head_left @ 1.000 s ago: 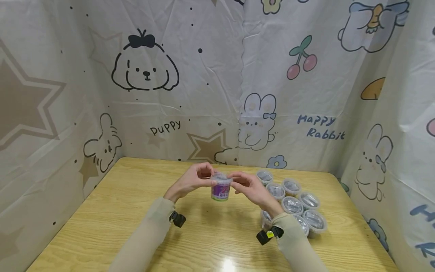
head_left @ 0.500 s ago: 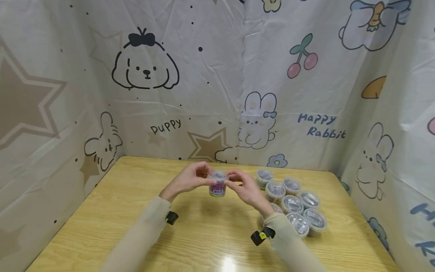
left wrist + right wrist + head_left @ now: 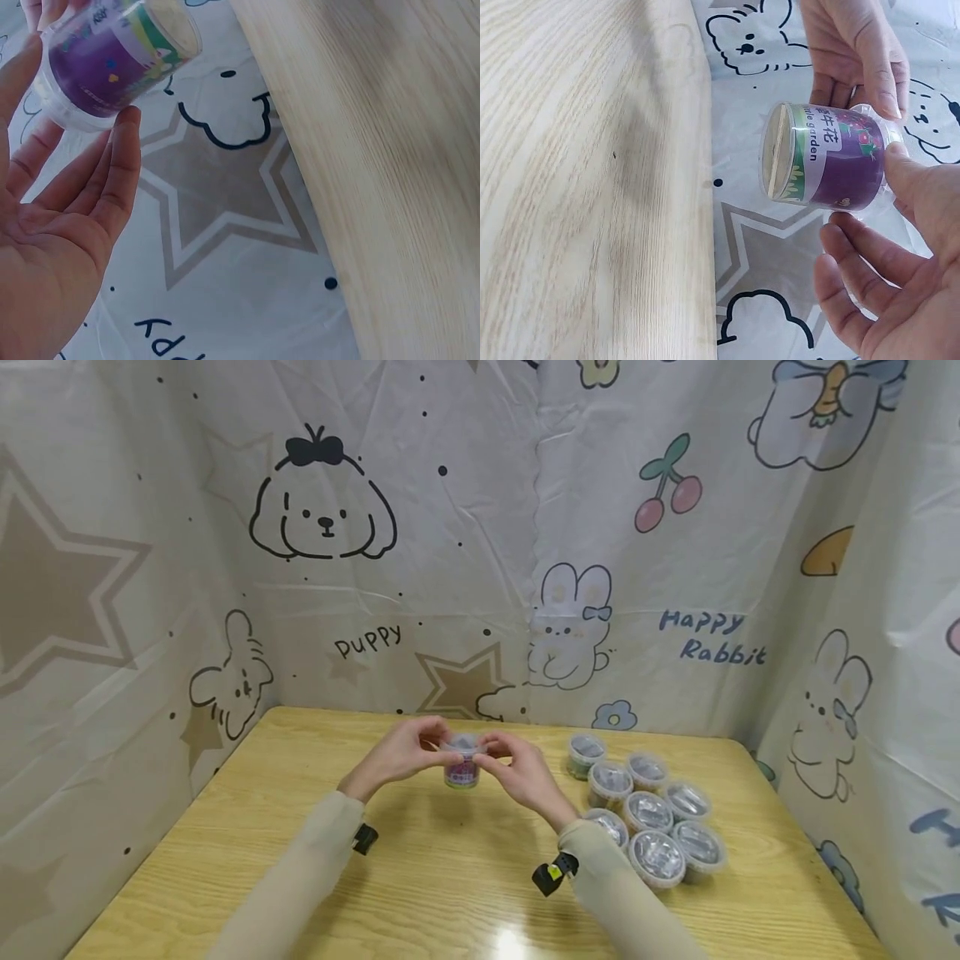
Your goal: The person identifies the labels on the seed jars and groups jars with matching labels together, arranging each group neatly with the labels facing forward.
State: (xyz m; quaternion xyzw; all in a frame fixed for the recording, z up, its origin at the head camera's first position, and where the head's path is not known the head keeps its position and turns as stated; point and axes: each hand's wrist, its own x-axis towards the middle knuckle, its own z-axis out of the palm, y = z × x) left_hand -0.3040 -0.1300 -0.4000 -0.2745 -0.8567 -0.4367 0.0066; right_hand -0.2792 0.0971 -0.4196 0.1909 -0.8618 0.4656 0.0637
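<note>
Held between both hands above the wooden table is a small clear plastic cup point(image 3: 461, 773) with a lid and a purple label. My left hand point(image 3: 396, 755) grips it by the lid rim from the left, thumb in front. On the other side, the thumb and fingers of my right hand point(image 3: 522, 770) pinch the same rim. The right wrist view shows the cup's label point(image 3: 851, 176) with flowers and "little garden" lettering, a green band and a pale base. In the left wrist view fingertips touch the cup's rim point(image 3: 67, 105).
Several similar lidded cups point(image 3: 656, 857) stand grouped on the right of the table point(image 3: 285, 827), beside the right forearm. A printed cloth point(image 3: 465, 527) hangs behind the table and along both sides. Each wrist wears a small black camera point(image 3: 365, 838).
Both hands have moved left and slightly farther back with the cup between them. The right forearm has shifted left too, so more of the grouped cups shows.
</note>
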